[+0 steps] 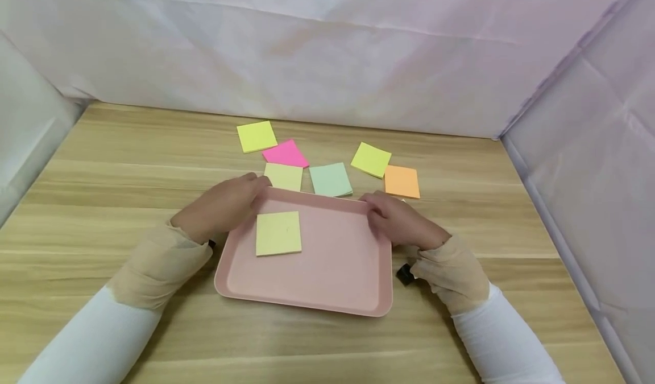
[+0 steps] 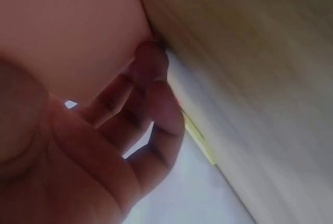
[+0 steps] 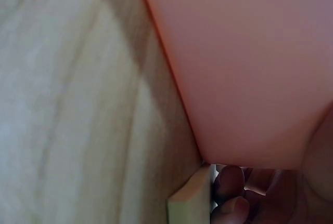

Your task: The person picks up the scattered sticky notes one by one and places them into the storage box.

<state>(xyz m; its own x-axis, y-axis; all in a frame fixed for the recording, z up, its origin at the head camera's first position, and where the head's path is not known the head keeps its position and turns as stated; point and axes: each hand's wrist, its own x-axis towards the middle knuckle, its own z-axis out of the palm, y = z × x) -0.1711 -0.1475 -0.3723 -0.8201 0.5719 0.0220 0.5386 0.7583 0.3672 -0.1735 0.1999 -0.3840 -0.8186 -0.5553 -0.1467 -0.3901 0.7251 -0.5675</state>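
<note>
A pink rectangular tray [image 1: 327,270] lies in front of me on the wooden table, with a pale yellow sticky note pad [image 1: 278,234] on its left part. My left hand [image 1: 222,207] grips the tray's far left corner; in the left wrist view its fingers [image 2: 165,107] curl round the outside of the wall. At the far right corner my right hand [image 1: 406,222] holds the rim, thumb on the inner side. The right wrist view shows its fingertips [image 3: 229,182] behind the tray wall [image 3: 250,78], beside the edge of a pad [image 3: 190,198].
Beyond the tray lie several sticky note pads: yellow [image 1: 256,136], pink [image 1: 286,153], pale yellow [image 1: 284,176], mint green [image 1: 330,180], another yellow [image 1: 371,159] and orange [image 1: 401,181]. A white cloth wall [image 1: 307,60] stands behind the table [image 1: 102,202], with others at both sides.
</note>
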